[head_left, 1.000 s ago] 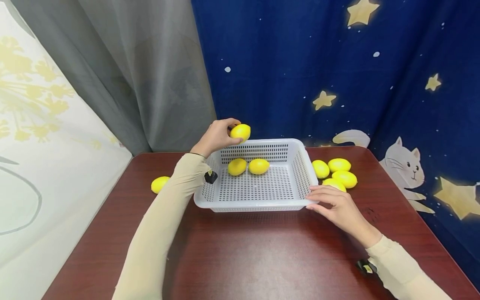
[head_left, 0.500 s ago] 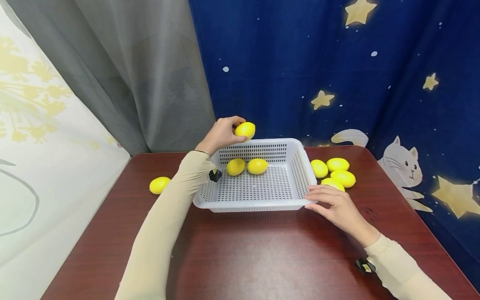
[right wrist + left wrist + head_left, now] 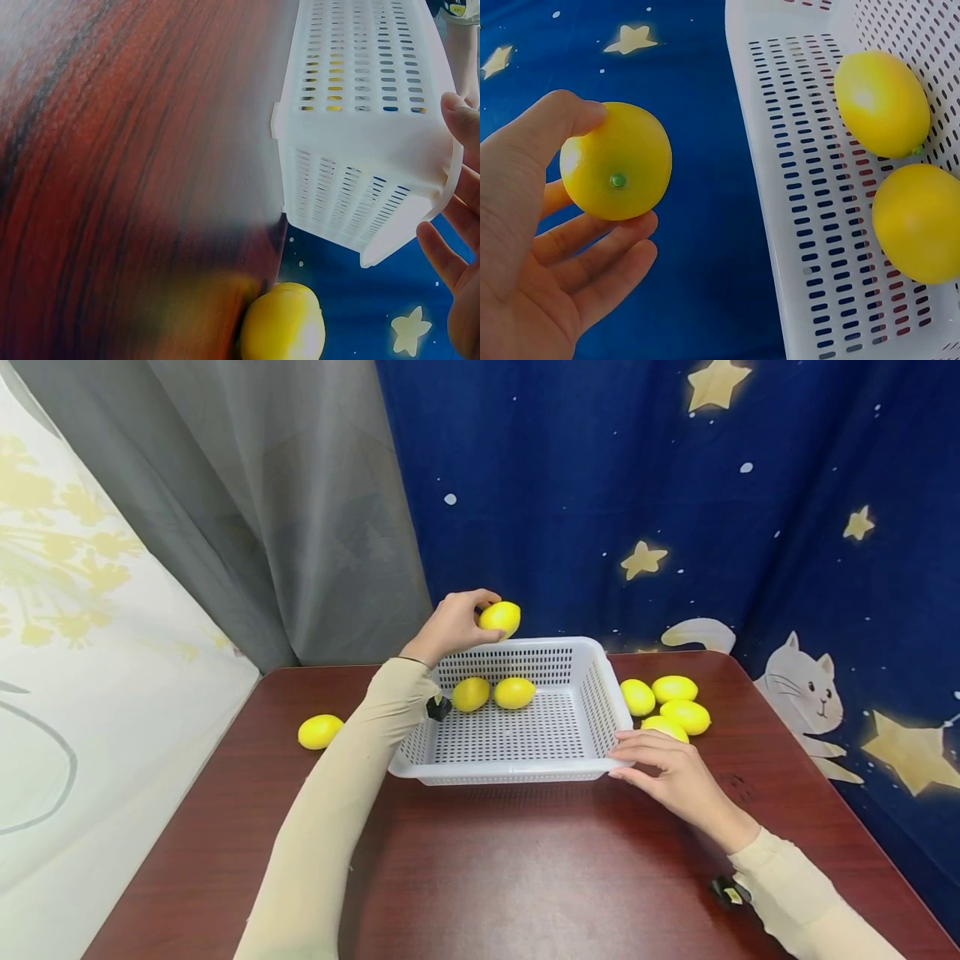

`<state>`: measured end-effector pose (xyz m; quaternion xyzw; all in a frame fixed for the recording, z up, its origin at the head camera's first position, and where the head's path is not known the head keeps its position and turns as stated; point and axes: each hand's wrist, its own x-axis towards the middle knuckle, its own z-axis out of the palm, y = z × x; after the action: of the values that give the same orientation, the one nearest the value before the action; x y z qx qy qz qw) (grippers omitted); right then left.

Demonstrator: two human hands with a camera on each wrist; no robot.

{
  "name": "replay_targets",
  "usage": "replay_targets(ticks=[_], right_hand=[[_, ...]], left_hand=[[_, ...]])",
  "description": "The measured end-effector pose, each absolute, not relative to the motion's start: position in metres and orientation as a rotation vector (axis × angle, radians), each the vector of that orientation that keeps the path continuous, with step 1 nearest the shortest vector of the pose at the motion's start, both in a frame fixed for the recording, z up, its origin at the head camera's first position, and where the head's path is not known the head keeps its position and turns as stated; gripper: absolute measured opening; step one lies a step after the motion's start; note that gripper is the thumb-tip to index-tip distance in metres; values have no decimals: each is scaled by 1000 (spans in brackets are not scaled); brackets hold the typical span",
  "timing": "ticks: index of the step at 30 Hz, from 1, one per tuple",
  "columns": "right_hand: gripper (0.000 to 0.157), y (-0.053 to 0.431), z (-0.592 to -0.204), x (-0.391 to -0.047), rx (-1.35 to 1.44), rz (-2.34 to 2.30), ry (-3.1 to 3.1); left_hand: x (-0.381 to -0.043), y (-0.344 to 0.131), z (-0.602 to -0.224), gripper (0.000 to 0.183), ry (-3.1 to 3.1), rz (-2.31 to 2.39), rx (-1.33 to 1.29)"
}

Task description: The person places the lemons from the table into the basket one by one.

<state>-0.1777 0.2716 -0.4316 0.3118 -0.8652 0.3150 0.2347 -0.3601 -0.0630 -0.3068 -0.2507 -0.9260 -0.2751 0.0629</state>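
My left hand (image 3: 454,627) holds a lemon (image 3: 501,619) between thumb and fingers, raised over the back rim of a white perforated plastic basket (image 3: 517,768). In the left wrist view this lemon (image 3: 619,165) shows its green stem end toward the camera. Two more lemons, a left one (image 3: 471,694) and a right one (image 3: 515,693), lie inside the basket near its back wall. My right hand (image 3: 678,777) holds the basket's front right corner, thumb at the front and fingers along the side rim. Its fingertips (image 3: 433,236) appear beside the rim in the right wrist view.
Several lemons (image 3: 686,717) lie grouped on the table just right of the basket. One lemon (image 3: 319,732) sits on the left, close to my left forearm. The dark red wooden table (image 3: 510,877) ends at curtains (image 3: 540,510) behind it.
My left hand has moved a little to the right and slightly up with its lemon. The basket, the other lemons and my right hand stay in place.
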Motion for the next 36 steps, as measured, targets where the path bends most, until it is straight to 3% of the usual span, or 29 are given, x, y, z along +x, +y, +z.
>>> replay_targets(ticks=[36], right_hand=[[43,271,-431,-177,842,883,-2383]], left_hand=[[-370,-24,-328,57,-2805,-737,-824]])
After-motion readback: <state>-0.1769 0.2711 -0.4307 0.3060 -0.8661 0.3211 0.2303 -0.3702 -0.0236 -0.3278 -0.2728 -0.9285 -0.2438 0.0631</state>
